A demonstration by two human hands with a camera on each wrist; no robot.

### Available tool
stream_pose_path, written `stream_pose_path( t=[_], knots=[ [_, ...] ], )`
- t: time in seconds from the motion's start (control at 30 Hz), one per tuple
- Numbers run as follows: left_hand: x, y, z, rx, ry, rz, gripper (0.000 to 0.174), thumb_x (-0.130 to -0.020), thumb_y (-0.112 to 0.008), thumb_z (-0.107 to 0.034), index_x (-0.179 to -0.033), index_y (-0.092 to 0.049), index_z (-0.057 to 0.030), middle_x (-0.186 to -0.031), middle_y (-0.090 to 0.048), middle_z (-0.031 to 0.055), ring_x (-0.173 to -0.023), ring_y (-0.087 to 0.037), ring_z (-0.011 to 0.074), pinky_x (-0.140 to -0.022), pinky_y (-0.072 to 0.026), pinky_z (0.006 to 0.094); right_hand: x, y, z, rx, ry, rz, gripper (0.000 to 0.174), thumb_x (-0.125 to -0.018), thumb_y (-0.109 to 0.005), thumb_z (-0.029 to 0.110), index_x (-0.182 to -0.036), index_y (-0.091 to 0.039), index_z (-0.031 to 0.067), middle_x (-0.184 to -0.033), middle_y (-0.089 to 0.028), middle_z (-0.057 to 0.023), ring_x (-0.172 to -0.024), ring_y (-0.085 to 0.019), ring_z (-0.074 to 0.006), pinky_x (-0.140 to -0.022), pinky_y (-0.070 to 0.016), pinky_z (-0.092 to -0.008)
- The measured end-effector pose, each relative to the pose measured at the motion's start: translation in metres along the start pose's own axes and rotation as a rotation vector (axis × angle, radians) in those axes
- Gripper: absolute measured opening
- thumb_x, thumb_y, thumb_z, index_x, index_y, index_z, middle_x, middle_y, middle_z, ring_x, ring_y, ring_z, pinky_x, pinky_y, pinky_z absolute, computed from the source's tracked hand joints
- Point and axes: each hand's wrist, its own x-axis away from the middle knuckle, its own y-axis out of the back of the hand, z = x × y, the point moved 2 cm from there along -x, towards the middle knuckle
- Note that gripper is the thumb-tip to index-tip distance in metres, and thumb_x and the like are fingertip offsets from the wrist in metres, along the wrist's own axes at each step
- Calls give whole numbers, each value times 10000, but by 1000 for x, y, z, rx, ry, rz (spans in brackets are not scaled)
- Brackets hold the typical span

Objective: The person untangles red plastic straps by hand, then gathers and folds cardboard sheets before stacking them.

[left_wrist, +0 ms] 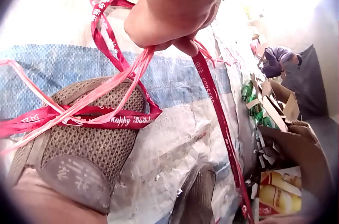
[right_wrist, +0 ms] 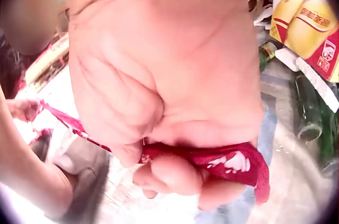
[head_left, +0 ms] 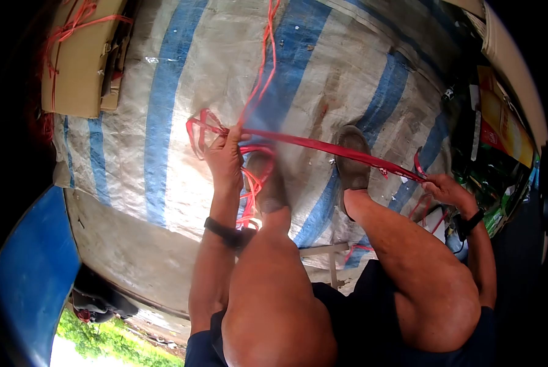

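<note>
A red printed ribbon (head_left: 329, 146) runs taut between both hands in the head view. My left hand (head_left: 225, 160) pinches it together with strands of pink plastic twine (left_wrist: 98, 92); a loose loop of ribbon stands out beyond the fingers. White lettering shows on the ribbon (left_wrist: 114, 117) crossing over the left shoe (left_wrist: 100, 144) in the left wrist view. At the ribbon's other end, my right hand (head_left: 450, 191) grips it with curled fingers, and a short tail (right_wrist: 261, 176) sticks out past them in the right wrist view.
Blue-and-white striped sheeting (head_left: 237, 37) covers the ground under both shoes. Tied flat cardboard (head_left: 78, 67) lies at the upper left. On the right are green bottles (right_wrist: 308, 108) and a yellow-and-red carton (head_left: 503, 116). Another person (left_wrist: 278, 60) is in the background.
</note>
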Motion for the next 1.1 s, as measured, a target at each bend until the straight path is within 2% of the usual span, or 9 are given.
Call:
stream_pose_path(
  t=[0.13,0.2,0.4,0.53,0.6,0.67,0.8,1.0,1.1],
  knots=[
    [-5,5,9,-63,-10,7,267,-968,-726,-259,-859,-733,-15,-695,-692,18,-425,-351,17,-397,-224,210,-31,12,-2,555,93,110,212,-949,-607,186,-891,-602,-18,-884,-646,-190,-771,-634,-360,-697,-482,-457],
    [-8,9,17,-109,7,10,272,-970,-722,-266,-862,-735,-17,-709,-703,18,-430,-356,15,-402,-234,208,-49,22,18,686,148,99,194,-932,-615,176,-899,-597,-14,-900,-643,-194,-794,-633,-375,-711,-485,-467],
    [-7,4,23,-190,-59,-8,307,-961,-734,-293,-829,-746,-16,-688,-681,0,-461,-377,13,-426,-250,203,-99,67,214,476,548,-110,166,-881,-640,147,-922,-581,-3,-948,-633,-206,-863,-631,-422,-751,-492,-498],
    [-1,1,13,-211,-61,-3,297,-939,-759,-294,-839,-770,-14,-679,-649,-19,-513,-395,19,-475,-281,207,-142,55,345,130,861,-145,222,-841,-663,187,-907,-594,-14,-834,-620,-225,-822,-636,-425,-731,-506,-484],
    [-1,0,12,-256,-64,10,311,-942,-731,-284,-859,-765,13,-747,-699,32,-626,-527,65,-593,-390,243,-175,32,395,-15,877,-141,306,-820,-681,258,-896,-657,-37,-855,-668,-250,-840,-668,-426,-737,-519,-483],
    [0,-6,9,-311,-137,57,312,-961,-668,-237,-921,-744,64,-836,-759,117,-752,-691,145,-707,-523,308,-211,9,438,147,747,-17,469,-817,-729,386,-1073,-648,1,-940,-683,-259,-880,-670,-426,-756,-521,-460],
    [-4,-5,16,-270,-245,140,248,-986,-624,-155,-1020,-716,72,-857,-762,120,-762,-700,157,-699,-533,304,-256,-45,466,58,863,-192,377,-759,-705,307,-863,-723,-55,-873,-683,-296,-854,-694,-438,-754,-535,-512],
    [5,-15,-3,-208,-193,174,185,-988,-616,-72,-1018,-717,80,-869,-756,102,-777,-681,144,-713,-523,292,-265,-55,477,105,712,28,307,-785,-667,241,-850,-716,-55,-828,-670,-300,-801,-665,-469,-720,-518,-518],
    [5,-16,0,-182,-146,167,196,-989,-625,-93,-1006,-728,73,-853,-752,89,-781,-671,122,-734,-514,276,-255,-43,483,37,668,86,281,-794,-669,228,-779,-712,-49,-728,-666,-261,-672,-664,-403,-611,-497,-478]
  ],
)
